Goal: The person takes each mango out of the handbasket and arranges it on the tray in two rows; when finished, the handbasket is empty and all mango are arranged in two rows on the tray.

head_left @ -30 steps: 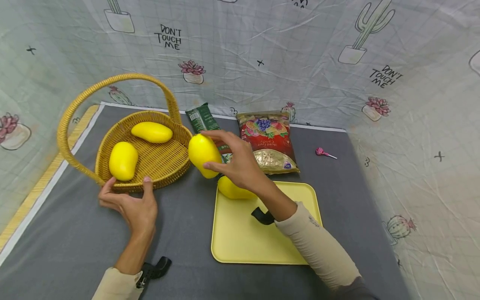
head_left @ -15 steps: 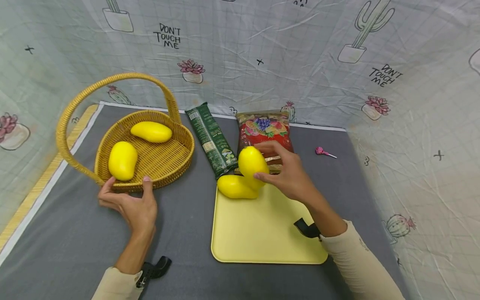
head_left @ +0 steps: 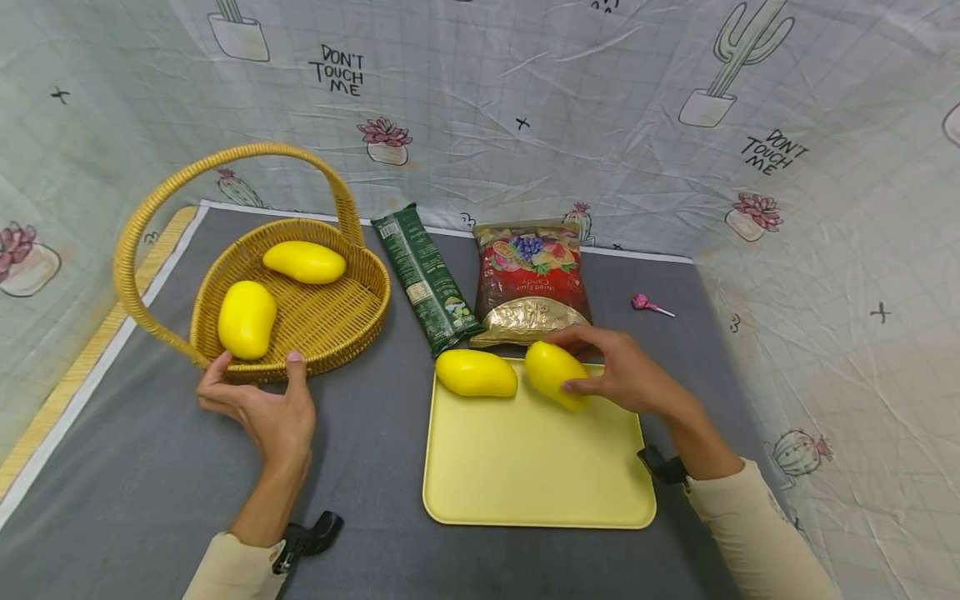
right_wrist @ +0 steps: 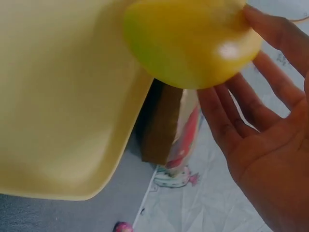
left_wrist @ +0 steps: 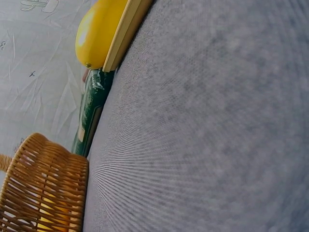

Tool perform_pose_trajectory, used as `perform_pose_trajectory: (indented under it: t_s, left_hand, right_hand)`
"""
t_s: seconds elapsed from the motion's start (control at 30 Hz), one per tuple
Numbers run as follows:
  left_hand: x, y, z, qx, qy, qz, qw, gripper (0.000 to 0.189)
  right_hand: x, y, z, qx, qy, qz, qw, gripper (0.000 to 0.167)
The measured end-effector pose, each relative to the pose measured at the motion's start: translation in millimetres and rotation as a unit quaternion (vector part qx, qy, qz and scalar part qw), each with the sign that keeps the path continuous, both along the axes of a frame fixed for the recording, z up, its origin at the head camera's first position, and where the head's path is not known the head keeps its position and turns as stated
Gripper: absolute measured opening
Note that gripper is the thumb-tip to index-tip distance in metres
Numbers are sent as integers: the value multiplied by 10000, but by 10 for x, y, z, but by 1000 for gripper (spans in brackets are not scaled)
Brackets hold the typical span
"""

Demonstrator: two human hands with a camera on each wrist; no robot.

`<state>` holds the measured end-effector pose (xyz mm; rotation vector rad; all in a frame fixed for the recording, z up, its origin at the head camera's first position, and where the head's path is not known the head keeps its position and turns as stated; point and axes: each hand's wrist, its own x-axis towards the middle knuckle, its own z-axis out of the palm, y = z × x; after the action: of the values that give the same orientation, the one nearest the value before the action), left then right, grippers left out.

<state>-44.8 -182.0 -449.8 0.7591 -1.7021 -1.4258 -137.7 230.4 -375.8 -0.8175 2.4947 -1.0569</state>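
Note:
In the head view my right hand (head_left: 630,375) holds a yellow mango (head_left: 553,375) between thumb and fingers, tilted over the back of the pale yellow tray (head_left: 536,475). The right wrist view shows this mango with a greenish end, thumb on one side and fingers on the other. Beside it on the tray lies another mango (head_left: 476,373). At the left my left hand (head_left: 266,417) grips the front rim of a wicker basket (head_left: 330,321) with thumb and fingers. Inside the basket are two mangoes, one at the left (head_left: 247,321) and one at the back (head_left: 303,262).
Behind the tray lie a green packet (head_left: 427,283) and a red and gold candy bag (head_left: 531,283). A pink lollipop (head_left: 651,305) rests on the grey cloth (head_left: 360,483) at the right. The basket's tall handle (head_left: 232,154) arches over it. A printed curtain (head_left: 465,108) hangs behind.
My right hand has carried the mango rightward from beside the basket and lowered it toward the back of the tray. The left hand has stayed at the basket rim.

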Motion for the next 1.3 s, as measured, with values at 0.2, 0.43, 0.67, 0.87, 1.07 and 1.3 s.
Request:
perform_pose_trajectory:
  t_s: [0.2,0.43,0.67,0.87,1.07,1.3]
  left_hand:
    - [-15,-85,-149,-41,-72,-38,10000,68]
    - [-3,-81,-146,-71,-66,-63,9999,68]
    - [-13,-70,-120,-44,-34,-25,10000,67]
    - [-18,-74,-106,-36,-2,-20,10000,67]
    - [-6,-84,-120,-64,-12,-58,10000,68]
    - [-7,-99,-143,-147,-50,-63,9999,67]
  right_hand:
    - [-84,73,-107,341,-32,272,9990,57]
    - [-139,85,-131,460,-70,291,9985,48]
    - [-128,78,-58,502,-105,132,9986,49]
    - [-122,-19,83,311,480,18,9984,52]
    - [-140,-325,273,-21,968,59,9953,51]
    - [-196,-863,327,-804,1095,68,9907,54]
